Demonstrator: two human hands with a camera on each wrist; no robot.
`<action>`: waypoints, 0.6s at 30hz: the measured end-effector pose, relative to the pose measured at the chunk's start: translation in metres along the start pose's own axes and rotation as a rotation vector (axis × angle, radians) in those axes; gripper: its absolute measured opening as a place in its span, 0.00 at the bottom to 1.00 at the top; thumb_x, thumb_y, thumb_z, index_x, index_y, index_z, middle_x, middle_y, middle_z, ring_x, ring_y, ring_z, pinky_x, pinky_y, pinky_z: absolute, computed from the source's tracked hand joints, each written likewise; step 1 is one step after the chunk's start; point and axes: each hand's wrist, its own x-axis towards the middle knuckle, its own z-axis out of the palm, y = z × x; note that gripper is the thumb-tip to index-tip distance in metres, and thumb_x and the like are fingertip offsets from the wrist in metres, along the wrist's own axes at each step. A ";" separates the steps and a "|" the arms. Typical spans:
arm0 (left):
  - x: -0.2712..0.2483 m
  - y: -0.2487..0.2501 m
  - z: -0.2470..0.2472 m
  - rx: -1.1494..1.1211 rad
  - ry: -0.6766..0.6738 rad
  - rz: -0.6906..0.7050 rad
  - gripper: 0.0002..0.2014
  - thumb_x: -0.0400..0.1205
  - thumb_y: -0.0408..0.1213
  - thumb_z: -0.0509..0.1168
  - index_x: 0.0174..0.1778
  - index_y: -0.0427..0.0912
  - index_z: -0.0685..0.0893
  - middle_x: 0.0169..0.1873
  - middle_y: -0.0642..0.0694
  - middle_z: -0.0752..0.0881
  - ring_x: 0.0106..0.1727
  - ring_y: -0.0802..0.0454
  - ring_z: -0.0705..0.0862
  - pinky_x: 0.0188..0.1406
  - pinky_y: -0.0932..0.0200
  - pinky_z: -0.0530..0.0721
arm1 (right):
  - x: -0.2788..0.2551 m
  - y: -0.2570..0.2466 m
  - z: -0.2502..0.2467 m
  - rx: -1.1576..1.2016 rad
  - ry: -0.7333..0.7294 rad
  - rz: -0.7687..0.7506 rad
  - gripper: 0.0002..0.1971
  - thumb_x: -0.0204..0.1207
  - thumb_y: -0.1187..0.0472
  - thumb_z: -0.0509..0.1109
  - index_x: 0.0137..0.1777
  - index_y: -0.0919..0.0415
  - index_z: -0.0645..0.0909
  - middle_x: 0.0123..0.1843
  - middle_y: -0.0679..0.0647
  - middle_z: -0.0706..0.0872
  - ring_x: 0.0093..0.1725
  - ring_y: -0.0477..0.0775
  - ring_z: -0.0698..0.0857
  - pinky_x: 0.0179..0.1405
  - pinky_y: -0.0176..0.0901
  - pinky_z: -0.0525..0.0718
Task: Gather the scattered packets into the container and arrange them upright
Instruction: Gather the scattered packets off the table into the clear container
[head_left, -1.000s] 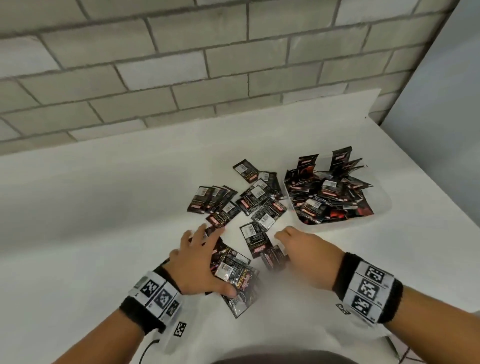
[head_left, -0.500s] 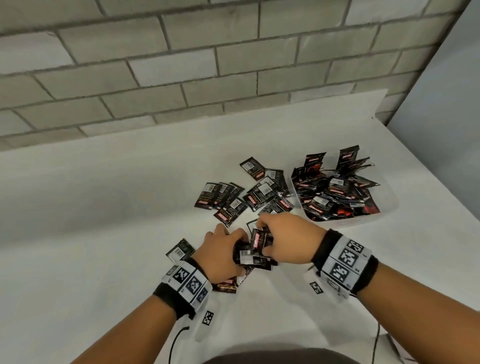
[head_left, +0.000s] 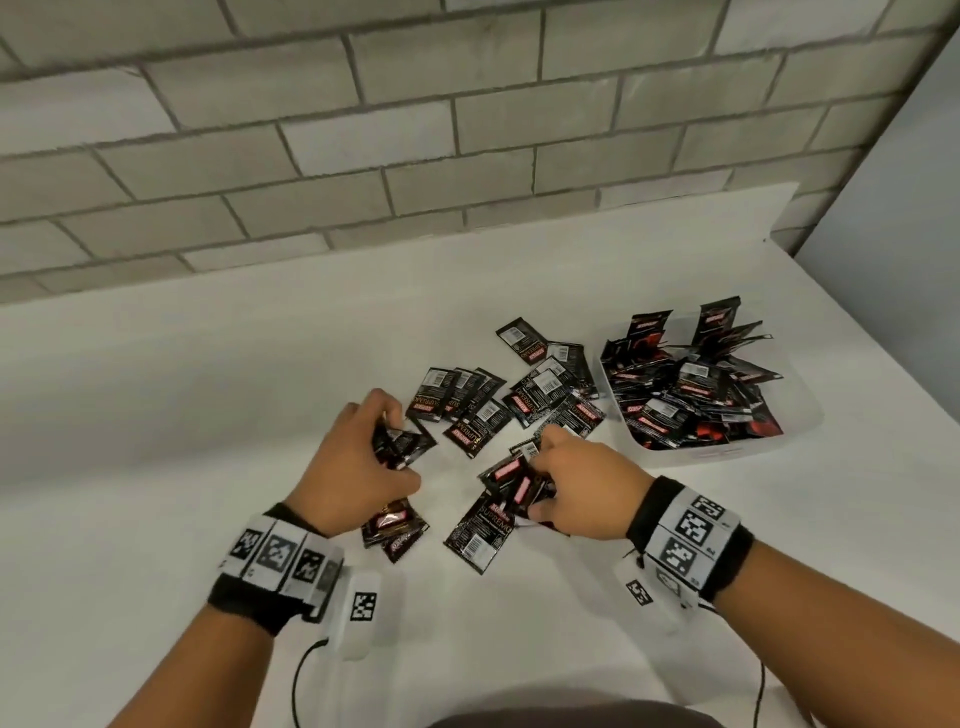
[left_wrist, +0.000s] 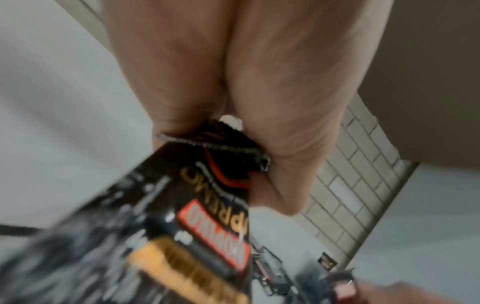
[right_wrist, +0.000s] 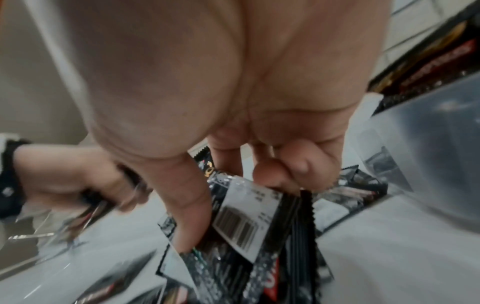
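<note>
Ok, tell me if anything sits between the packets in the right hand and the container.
Nothing visible blocks the way. The right hand grips a bunch of packets beside the container, whose top is open. Loose packets lie flat on the table, low enough to pass over.

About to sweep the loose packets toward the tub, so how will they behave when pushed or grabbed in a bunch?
The packets on the table look thin, flat and glossy, so they will probably slide and overlap rather than roll. The bunch in the right hand fans out unevenly, suggesting they slip against each other. They seem light; several in the container lean, not stand.
</note>
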 end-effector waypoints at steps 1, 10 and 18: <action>-0.003 -0.007 -0.003 0.032 -0.042 -0.029 0.26 0.66 0.30 0.78 0.50 0.55 0.72 0.50 0.44 0.78 0.43 0.50 0.81 0.31 0.70 0.73 | 0.000 0.001 -0.006 0.000 0.014 0.000 0.14 0.76 0.46 0.72 0.53 0.55 0.83 0.58 0.50 0.72 0.45 0.52 0.82 0.45 0.49 0.83; -0.030 -0.035 0.046 0.339 -0.273 -0.059 0.26 0.72 0.35 0.76 0.52 0.60 0.67 0.58 0.46 0.69 0.48 0.46 0.83 0.51 0.53 0.89 | 0.021 -0.005 -0.022 -0.243 -0.052 0.003 0.22 0.70 0.48 0.75 0.61 0.57 0.82 0.68 0.46 0.74 0.52 0.54 0.86 0.45 0.45 0.84; -0.014 -0.021 0.025 0.172 -0.331 -0.070 0.26 0.74 0.40 0.79 0.55 0.57 0.67 0.50 0.43 0.76 0.40 0.47 0.83 0.25 0.68 0.79 | 0.027 -0.005 -0.017 -0.188 -0.111 0.024 0.35 0.65 0.48 0.81 0.73 0.50 0.74 0.64 0.52 0.86 0.63 0.58 0.85 0.59 0.55 0.86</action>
